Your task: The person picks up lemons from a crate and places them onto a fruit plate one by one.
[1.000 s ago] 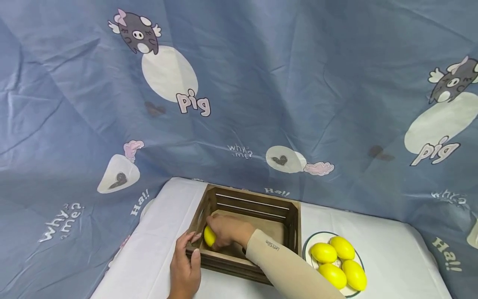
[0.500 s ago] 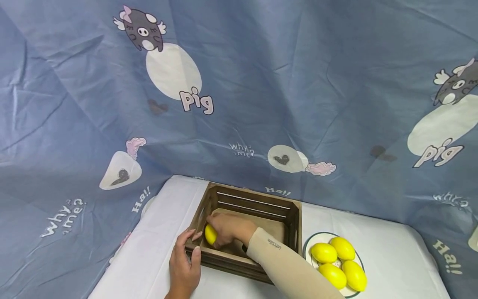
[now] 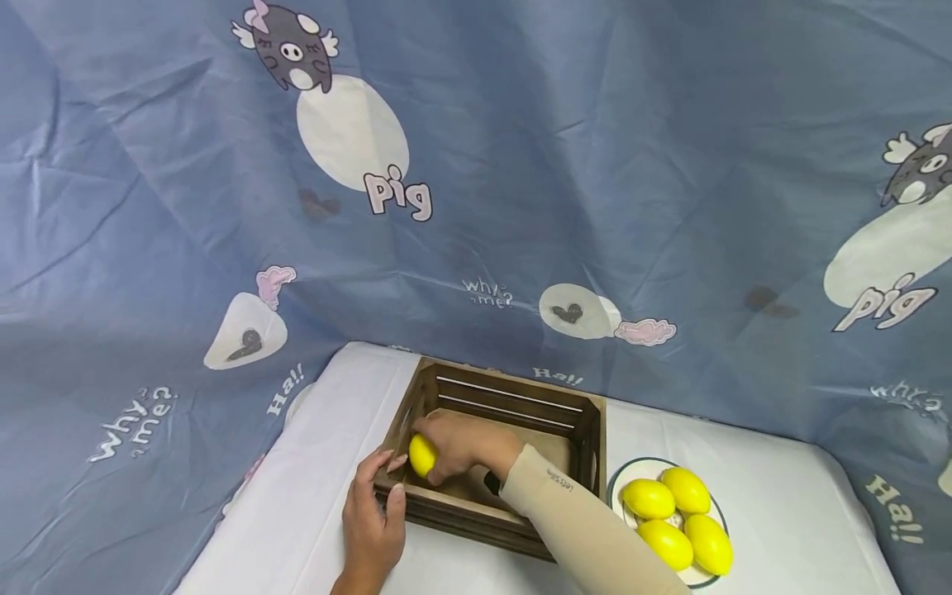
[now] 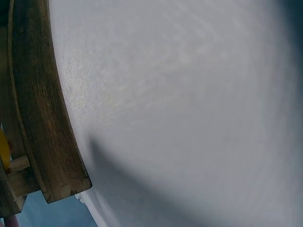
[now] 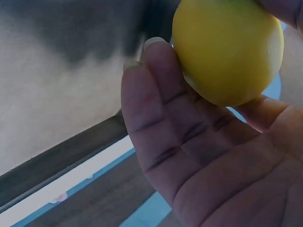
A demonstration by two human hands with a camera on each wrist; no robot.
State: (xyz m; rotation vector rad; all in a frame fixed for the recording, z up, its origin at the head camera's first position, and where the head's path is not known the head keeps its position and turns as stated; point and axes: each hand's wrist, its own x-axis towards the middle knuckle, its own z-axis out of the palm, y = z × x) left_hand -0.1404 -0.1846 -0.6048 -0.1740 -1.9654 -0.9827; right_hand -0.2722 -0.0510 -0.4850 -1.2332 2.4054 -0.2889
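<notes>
In the head view my right hand (image 3: 464, 446) reaches into a brown wooden crate (image 3: 483, 537). It holds a yellow lemon (image 3: 422, 455) near the crate's left wall. Close up in the right wrist view, the lemon (image 5: 227, 52) sits between the thumb and the fingers (image 5: 147, 99), seemingly above the crate floor. My left hand (image 3: 374, 516) grips the crate's near-left corner, fingertips over the left rim and thumb against the front. The left wrist view shows mostly white cloth and the crate's wooden side (image 4: 42, 104); the left hand is nearly all outside that view.
To the right of the crate, a white plate (image 3: 625, 473) with a dark rim bears several lemons (image 3: 665, 545). White cloth (image 3: 788, 496) covers the table. A blue printed curtain (image 3: 476, 165) hangs behind the crate and along the sides.
My right hand and the lemon have risen slightly inside the crate, and more of the lemon shows. The left hand stays at the corner. The head view has shifted a little.
</notes>
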